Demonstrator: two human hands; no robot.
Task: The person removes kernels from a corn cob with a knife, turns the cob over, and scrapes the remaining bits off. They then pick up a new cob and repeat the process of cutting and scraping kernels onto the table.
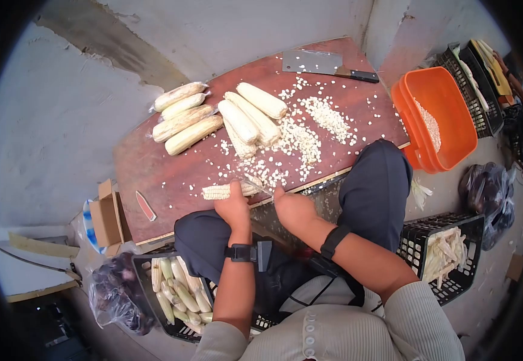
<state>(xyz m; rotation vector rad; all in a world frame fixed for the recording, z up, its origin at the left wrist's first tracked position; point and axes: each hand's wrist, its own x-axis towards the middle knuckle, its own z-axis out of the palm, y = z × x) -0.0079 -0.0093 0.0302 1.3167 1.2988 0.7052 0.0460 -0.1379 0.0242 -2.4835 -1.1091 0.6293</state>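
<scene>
My left hand (233,210) is closed around a pale ear of corn (214,192), lying level near the table's front edge. Close on its right, my right hand (294,212) is closed, and what looks like a thin knife blade (265,189) runs from it towards the cob's right end. The knife's handle is hidden in my fist. Loose corn kernels (300,143) are scattered on the table just beyond my hands. A group of bare corn ears (262,101) lies behind them, beside several plastic-wrapped ears (194,135) to the left.
A cleaver (312,61) lies at the table's back. A red-and-white blade-shaped item (146,206) sits front left. An orange bin (463,129) holding kernels stands right. Crates of corn (183,289) and husks (445,256) flank my legs. A cardboard box (106,219) is left.
</scene>
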